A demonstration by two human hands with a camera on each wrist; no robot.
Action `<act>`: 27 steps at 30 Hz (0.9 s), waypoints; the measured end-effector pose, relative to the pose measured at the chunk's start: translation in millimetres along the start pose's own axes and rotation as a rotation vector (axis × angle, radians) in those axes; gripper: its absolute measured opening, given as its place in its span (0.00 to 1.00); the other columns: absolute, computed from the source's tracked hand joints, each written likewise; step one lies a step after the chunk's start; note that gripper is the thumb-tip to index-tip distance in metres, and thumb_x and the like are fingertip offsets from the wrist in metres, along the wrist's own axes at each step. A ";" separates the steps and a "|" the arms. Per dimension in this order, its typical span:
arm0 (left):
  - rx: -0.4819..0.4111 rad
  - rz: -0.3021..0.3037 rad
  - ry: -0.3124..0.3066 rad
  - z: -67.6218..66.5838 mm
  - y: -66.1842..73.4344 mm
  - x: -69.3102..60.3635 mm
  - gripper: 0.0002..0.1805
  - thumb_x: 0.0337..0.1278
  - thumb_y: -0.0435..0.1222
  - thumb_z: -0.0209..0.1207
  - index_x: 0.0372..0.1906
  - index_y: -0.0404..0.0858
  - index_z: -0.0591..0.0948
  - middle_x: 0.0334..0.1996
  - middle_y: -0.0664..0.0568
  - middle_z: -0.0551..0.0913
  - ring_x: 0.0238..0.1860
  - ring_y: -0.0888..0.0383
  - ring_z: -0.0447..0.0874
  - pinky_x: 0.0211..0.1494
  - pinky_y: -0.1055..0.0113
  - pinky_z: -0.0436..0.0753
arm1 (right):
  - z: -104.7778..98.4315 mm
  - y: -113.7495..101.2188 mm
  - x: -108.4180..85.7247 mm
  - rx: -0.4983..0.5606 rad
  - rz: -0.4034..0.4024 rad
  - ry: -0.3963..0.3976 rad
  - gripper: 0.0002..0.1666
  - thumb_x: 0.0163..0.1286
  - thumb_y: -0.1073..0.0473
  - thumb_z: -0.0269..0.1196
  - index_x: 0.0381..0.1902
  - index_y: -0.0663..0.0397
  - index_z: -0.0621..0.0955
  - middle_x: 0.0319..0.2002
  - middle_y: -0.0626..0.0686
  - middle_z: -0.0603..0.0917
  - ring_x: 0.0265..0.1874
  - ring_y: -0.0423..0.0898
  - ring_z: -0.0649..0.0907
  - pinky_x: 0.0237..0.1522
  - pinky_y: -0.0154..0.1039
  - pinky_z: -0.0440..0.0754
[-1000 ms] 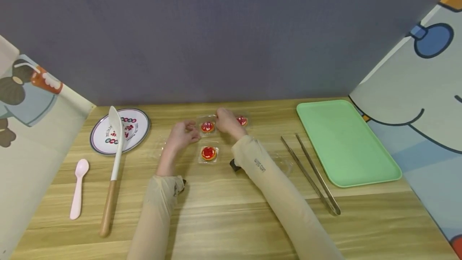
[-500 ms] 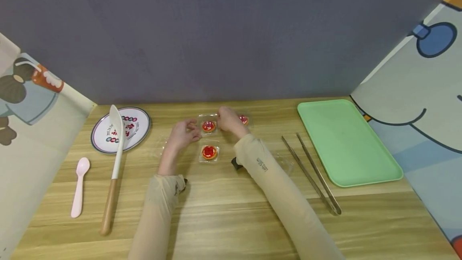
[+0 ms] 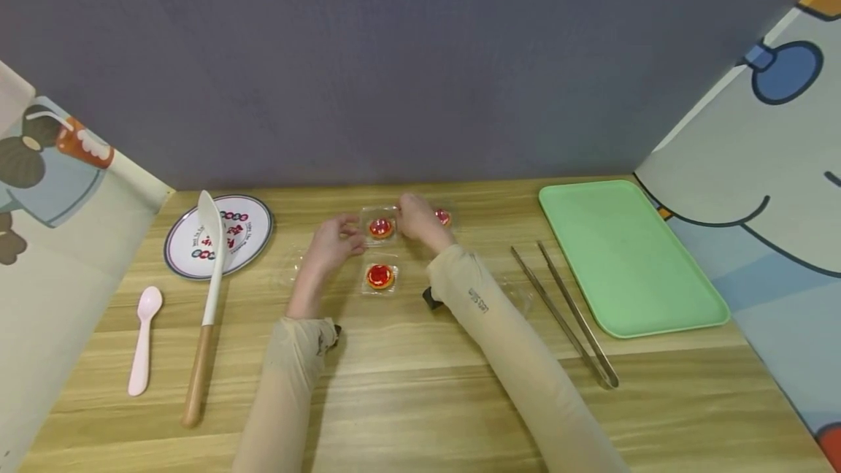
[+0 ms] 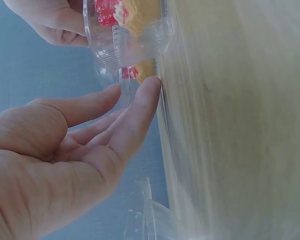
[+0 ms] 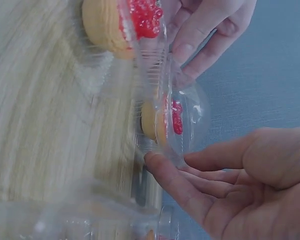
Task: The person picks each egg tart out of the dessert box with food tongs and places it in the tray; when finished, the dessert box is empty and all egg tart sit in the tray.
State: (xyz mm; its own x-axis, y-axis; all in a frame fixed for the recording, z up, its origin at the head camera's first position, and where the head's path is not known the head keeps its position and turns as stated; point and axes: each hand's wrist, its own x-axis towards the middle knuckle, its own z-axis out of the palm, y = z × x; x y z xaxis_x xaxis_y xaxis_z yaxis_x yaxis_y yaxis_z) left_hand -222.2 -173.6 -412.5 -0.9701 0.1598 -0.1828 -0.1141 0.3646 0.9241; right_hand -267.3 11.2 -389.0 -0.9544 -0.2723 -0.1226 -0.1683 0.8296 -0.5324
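Note:
In the head view, a clear box with a red-topped tart lies between the hands. The left hand is at its left side, thumb and fingers apart; its index fingertip appears close to the box's base in the left wrist view. The right hand pinches the box's right edge, its thumb tip and index finger on the clear plastic in the right wrist view. Nearer the person lies a second boxed tart. A third boxed tart is partly hidden behind the right hand.
At left are a plate with a long ladle across it, and a pink spoon. Metal tongs and a green tray stand at right. Faint clear plastic lies beside the left wrist, more beside the right sleeve.
The right hand has shifted slightly right from one second ago. The middle boxed tart has moved slightly right and away from the person. The left hand is nearly still.

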 end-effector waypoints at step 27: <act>-0.064 0.021 0.014 4.3 4.5 0.2 0.29 0.73 0.20 0.57 0.75 0.20 0.68 0.69 0.25 0.73 0.46 0.42 0.89 0.49 0.69 0.92 | -2.2 1.8 -7.3 0.103 0.041 0.068 0.19 0.77 0.72 0.60 0.62 0.69 0.83 0.61 0.64 0.86 0.57 0.59 0.85 0.60 0.47 0.86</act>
State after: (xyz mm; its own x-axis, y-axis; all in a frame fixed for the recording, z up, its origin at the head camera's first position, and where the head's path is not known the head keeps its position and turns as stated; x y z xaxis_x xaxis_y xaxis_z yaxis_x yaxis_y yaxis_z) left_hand -222.0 -168.0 -409.8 -0.9753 0.1537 -0.1587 -0.1066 0.3019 0.9474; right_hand -261.2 15.8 -387.2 -0.9752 -0.2021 -0.0907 -0.1055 0.7839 -0.6119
